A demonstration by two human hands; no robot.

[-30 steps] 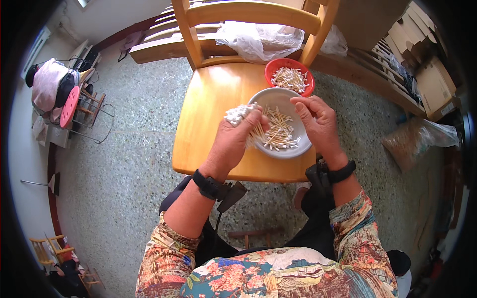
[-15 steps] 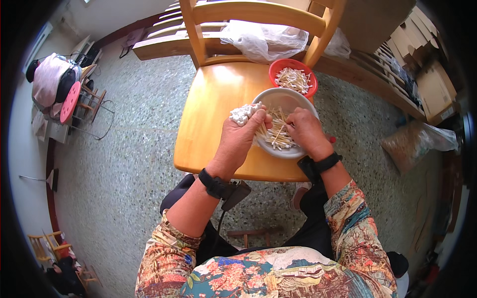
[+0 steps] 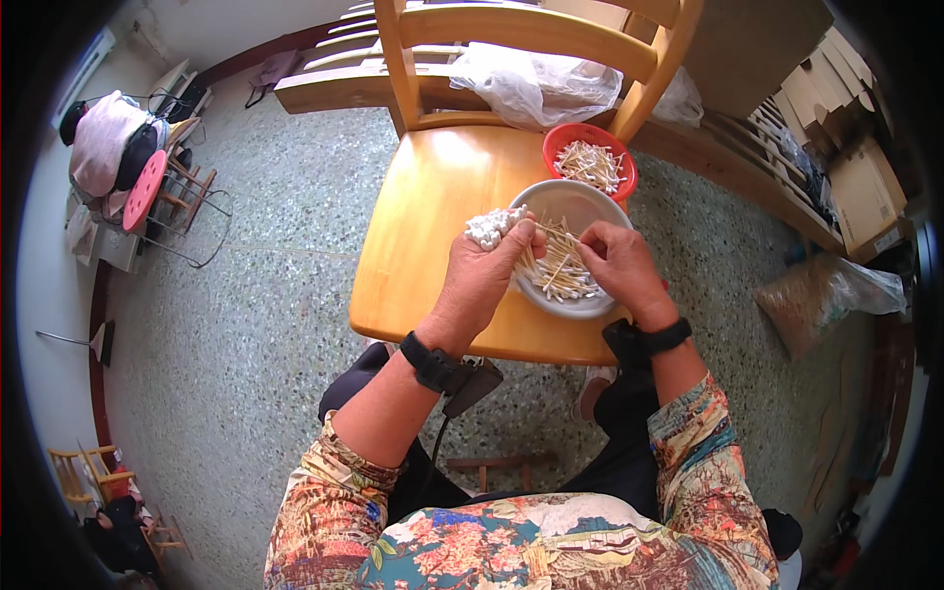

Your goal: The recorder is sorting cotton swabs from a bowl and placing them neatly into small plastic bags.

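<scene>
My left hand point(image 3: 482, 280) is closed round a bundle of cotton swabs point(image 3: 495, 227), their white tips bunched above the fist and the sticks showing below the thumb. It hovers at the left rim of a pale grey bowl point(image 3: 532, 291). Loose cotton swabs point(image 3: 564, 272) lie in that bowl at mixed angles. Over the bowl's right side is my right hand point(image 3: 625, 267), its thumb and fingers pinched together; whatever is between the fingertips is too small to make out. Just behind, a red bowl point(image 3: 634, 178) is heaped with more cotton swabs.
Both bowls stand at the right side of a wooden chair seat point(image 3: 413, 256). Behind its backrest point(image 3: 521, 22) lie a wooden beam and white plastic bags point(image 3: 536, 84). Cardboard boxes point(image 3: 865, 197) and a filled clear bag point(image 3: 821, 300) are at the right; a red stool point(image 3: 145, 191) is at the left.
My right hand has drawn slightly right, away from the left hand. The left hand keeps its bundle. The whole view has shifted a little.
</scene>
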